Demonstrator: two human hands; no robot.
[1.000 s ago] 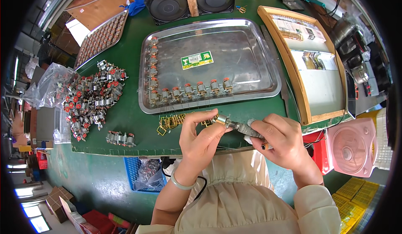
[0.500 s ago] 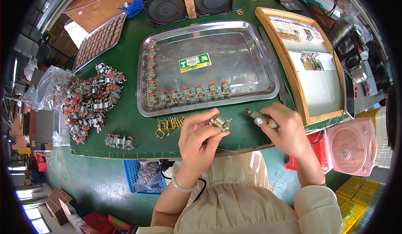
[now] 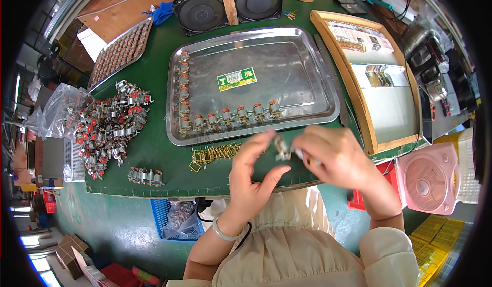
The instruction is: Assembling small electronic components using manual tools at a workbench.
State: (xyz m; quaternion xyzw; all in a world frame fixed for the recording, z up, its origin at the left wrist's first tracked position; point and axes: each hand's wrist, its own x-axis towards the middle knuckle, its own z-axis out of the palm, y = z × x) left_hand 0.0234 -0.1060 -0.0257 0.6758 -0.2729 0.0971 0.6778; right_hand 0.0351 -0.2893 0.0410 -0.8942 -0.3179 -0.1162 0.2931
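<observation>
Steel tray (image 3: 287, 66) — metal parts (image 3: 242, 114) along two edges; left hand (image 3: 250, 179) spread, right hand (image 3: 338, 159) clamped on tool (image 3: 299, 153) — blurred part (image 3: 281, 148) between.

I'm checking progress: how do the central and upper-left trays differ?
The central tray is mostly bare, with parts along two edges; the upper-left tray is covered with rows of parts. The central tray shows a green label; the upper-left tray shows none. Both are silvery, holding parts with reddish tops.
</observation>
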